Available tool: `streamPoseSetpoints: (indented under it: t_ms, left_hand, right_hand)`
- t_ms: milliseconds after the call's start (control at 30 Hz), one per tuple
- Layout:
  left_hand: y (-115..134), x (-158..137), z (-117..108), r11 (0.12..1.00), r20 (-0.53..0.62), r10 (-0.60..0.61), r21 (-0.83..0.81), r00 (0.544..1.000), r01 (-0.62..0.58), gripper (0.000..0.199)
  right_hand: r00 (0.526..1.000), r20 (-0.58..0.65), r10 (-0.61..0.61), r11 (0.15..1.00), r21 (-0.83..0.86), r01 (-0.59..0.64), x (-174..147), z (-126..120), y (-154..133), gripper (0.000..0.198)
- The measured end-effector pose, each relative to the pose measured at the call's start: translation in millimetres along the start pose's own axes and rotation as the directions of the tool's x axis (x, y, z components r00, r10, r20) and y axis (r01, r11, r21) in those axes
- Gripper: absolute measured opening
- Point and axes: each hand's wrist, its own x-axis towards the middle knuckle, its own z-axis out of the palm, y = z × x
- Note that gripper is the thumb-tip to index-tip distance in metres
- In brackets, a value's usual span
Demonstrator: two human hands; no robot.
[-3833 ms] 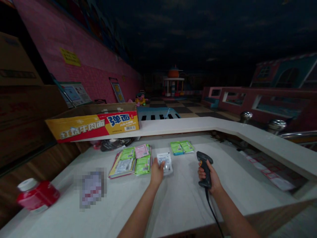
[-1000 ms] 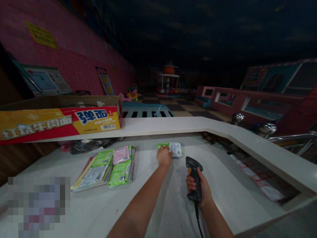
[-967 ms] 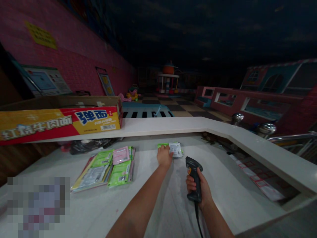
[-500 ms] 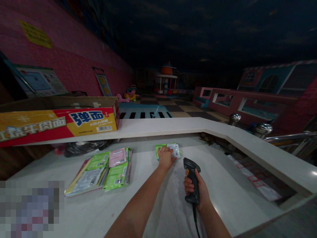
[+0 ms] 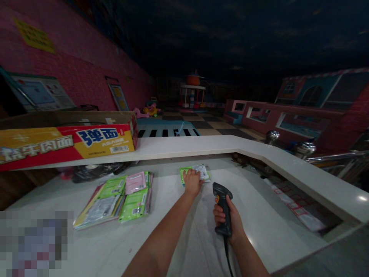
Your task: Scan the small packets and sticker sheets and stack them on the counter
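My left hand [image 5: 192, 182] reaches to the back of the counter and lies over a small pile of flat packets. Its fingers curl over a silver-white packet [image 5: 203, 171], and a green packet [image 5: 184, 173] shows beside and under it. The fingertips' exact hold is partly hidden. In my right hand [image 5: 233, 218] is a black handheld barcode scanner [image 5: 223, 209], upright, its head angled toward the packets and its cord trailing down. To the left lie piles of packets: green ones [image 5: 133, 206], a pink one [image 5: 135, 182] and a silver one [image 5: 102, 207].
A raised white ledge [image 5: 184, 146] runs behind the counter [image 5: 173, 246] and bends right. On it stands a red and yellow cardboard box [image 5: 103, 143]. Beneath the ledge are a dark plastic bag [image 5: 98, 172] and papers with red boxes [image 5: 296, 206]. Metal rails stand at the right.
The silver-white packet has turned slightly and lifted at its far edge, showing more green below it. The scanner stays almost in place. My view has shifted a little.
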Motion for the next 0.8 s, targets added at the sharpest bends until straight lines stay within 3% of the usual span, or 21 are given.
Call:
streamPoseSetpoints:
  t_ms: [167,367,500,600,700,800]
  left_hand:
    - [-17.2,-21.8,-15.7,0.999,0.012,0.021,-0.035,1.0,-0.021,0.035]
    - [-68.7,-64.0,-65.9,0.999,-0.055,-0.04,-0.037,0.998,0.038,0.027]
    - [-116.0,-81.2,-110.4,0.97,-0.142,-0.2,0.109,0.97,0.216,0.029]
    - [-148.8,-86.3,-134.5,0.866,-0.221,-0.388,0.245,0.895,0.435,0.033]
    - [-173.2,-88.9,-141.4,0.747,-0.257,-0.502,0.352,0.826,0.563,0.042]
    - [-184.8,-90.5,-136.0,0.717,-0.215,-0.507,0.433,0.835,0.547,0.051]
  right_hand:
    - [1.0,-0.008,0.012,1.0,0.015,-0.012,-4.4,0.9,1.0,0.032]
    - [0.999,-0.034,-0.003,0.999,0.054,0.005,-13.3,4.1,3.4,0.026]
    - [0.999,-0.042,0.004,0.999,0.044,-0.002,-16.6,5.4,3.9,0.024]
    - [0.999,-0.042,0.001,1.0,0.014,-0.001,-16.4,2.6,3.7,0.026]
    - [1.0,-0.029,-0.006,1.0,-0.021,0.006,-15.1,-0.7,3.9,0.028]
    - [0.999,-0.031,-0.007,1.0,-0.018,0.007,-14.8,-1.1,4.7,0.028]
